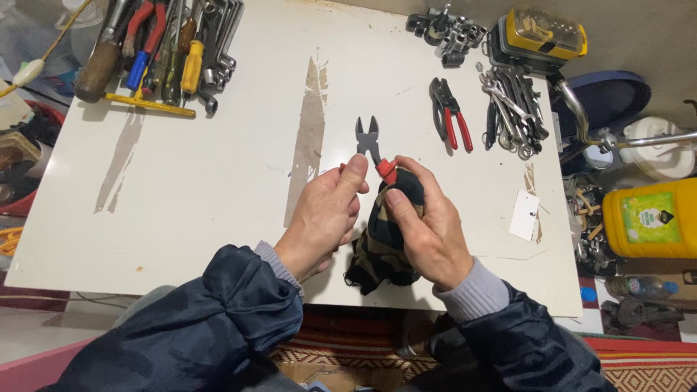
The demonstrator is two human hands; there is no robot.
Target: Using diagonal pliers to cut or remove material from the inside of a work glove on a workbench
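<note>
My left hand [323,218] grips the red handles of a pair of diagonal cutters [369,139], whose dark jaws point up and away from me. My right hand [428,225] holds a dark striped cloth [381,250] bunched against the cutters' handles, thumb pressing on it. Both hands are over the near middle of a white table [218,167]. The cutters' handles are mostly hidden by my fingers and the cloth.
A second pair of red-handled pliers [450,112] lies beyond my right hand, next to a pile of spanners [512,109]. Screwdrivers, pliers and a hammer [156,51] lie far left. Sockets [446,25] and a yellow case [544,33] sit far right. A yellow canister [650,218] stands off the table's right edge.
</note>
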